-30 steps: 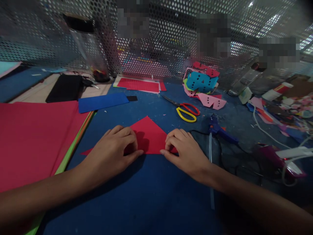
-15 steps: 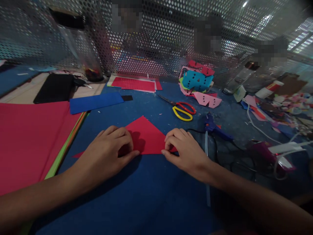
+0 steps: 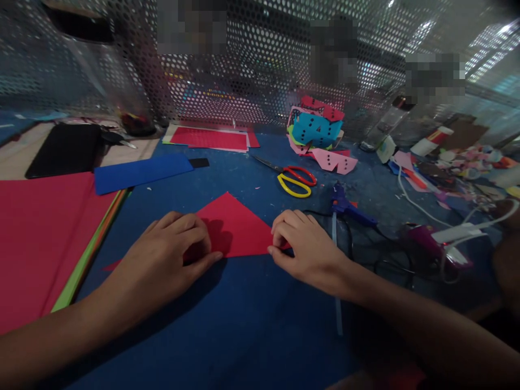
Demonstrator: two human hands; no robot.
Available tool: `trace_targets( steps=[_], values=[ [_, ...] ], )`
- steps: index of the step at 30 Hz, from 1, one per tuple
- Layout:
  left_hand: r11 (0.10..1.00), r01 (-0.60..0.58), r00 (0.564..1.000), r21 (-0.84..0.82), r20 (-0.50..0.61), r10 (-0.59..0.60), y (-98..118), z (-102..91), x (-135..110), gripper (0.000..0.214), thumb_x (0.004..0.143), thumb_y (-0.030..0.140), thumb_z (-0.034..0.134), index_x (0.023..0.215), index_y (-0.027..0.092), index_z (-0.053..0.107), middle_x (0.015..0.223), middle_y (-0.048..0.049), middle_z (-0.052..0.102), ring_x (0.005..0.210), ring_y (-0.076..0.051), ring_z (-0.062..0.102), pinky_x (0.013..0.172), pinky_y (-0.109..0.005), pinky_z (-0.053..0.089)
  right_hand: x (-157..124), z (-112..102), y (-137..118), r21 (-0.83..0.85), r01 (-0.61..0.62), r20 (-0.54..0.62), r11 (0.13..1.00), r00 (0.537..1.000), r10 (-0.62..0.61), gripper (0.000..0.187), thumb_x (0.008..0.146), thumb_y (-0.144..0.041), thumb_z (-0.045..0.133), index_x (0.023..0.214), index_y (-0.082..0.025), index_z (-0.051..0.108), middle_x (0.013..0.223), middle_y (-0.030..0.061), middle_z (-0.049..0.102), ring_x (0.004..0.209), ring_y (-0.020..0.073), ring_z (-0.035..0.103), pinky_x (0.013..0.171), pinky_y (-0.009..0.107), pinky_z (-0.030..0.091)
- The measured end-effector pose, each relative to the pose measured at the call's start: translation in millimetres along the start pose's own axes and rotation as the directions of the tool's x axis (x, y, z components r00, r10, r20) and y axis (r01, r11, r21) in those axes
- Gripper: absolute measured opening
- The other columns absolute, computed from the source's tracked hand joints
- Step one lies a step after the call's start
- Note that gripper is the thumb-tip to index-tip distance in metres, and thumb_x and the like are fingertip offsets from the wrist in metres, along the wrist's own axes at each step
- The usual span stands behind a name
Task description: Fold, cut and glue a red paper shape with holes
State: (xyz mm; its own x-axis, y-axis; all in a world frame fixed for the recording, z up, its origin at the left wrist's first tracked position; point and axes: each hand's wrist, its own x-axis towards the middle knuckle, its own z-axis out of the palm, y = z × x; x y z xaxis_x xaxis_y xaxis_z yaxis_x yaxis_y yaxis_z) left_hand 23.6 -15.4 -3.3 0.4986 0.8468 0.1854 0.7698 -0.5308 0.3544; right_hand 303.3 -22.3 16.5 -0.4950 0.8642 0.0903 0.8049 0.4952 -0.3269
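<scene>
On the blue bench [image 3: 244, 319], your left hand [image 3: 174, 249] and right hand [image 3: 304, 249] grasp red triangular paper [image 3: 244, 230]; apparently creasing, next needing even pressure.

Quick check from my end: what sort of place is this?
Probably a craft workspace: scissors, a glue gun and a stack of coloured sheets lie on the blue tabletop.

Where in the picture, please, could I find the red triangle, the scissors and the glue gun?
Red triangle [image 3: 241, 230]: head view, middle of its exposed face.
Scissors [image 3: 280, 169]: head view, the metal just by the handles.
Glue gun [image 3: 342, 205]: head view, its blue body.
</scene>
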Motion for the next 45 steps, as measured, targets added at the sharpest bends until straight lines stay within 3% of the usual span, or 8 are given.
trace_targets(
  steps=[18, 28, 45],
  values=[
    [1.000, 0.016, 1.000, -0.009, -0.004, -0.016, 2, -0.9, 0, 0.028, 0.089, 0.048, 0.062, 0.073, 0.025, 0.059, 0.089, -0.0045, 0.065, 0.086, -0.027, 0.054, 0.077, -0.043, 0.040, 1, -3, 8, 0.031, -0.009, 0.045, 0.999, 0.999, 0.008, 0.017, 0.092, -0.027, 0.062, 0.078, -0.020, 0.056, 0.105, 0.0030, 0.060, 0.098, 0.0198, 0.051, 0.085, 0.036, 0.037],
    [1.000, 0.012, 1.000, -0.011, 0.000, -0.012, 2, -1.2, 1, 0.029, 0.089, 0.050, 0.060, 0.073, 0.026, 0.058, 0.089, -0.0049, 0.065, 0.087, -0.026, 0.054, 0.079, -0.044, 0.041, 2, -6, 6, -0.032, 0.016, 0.073, 0.999, 0.997, -0.014, 0.018, 0.093, -0.025, 0.061, 0.077, -0.020, 0.054, 0.106, 0.0039, 0.061, 0.097, 0.0202, 0.052, 0.083, 0.036, 0.036],
    [1.000, 0.007, 1.000, -0.019, -0.019, -0.007, 1, -1.2, 0, 0.027, 0.089, 0.049, 0.061, 0.073, 0.026, 0.060, 0.089, -0.0047, 0.065, 0.085, -0.027, 0.054, 0.077, -0.044, 0.041, -3, -9, 14, -0.095, 0.029, 0.082, 0.995, 0.996, -0.021, 0.024, 0.095, -0.038, 0.063, 0.080, -0.020, 0.057, 0.106, 0.0041, 0.061, 0.098, 0.0211, 0.052, 0.081, 0.036, 0.037]
  ],
)
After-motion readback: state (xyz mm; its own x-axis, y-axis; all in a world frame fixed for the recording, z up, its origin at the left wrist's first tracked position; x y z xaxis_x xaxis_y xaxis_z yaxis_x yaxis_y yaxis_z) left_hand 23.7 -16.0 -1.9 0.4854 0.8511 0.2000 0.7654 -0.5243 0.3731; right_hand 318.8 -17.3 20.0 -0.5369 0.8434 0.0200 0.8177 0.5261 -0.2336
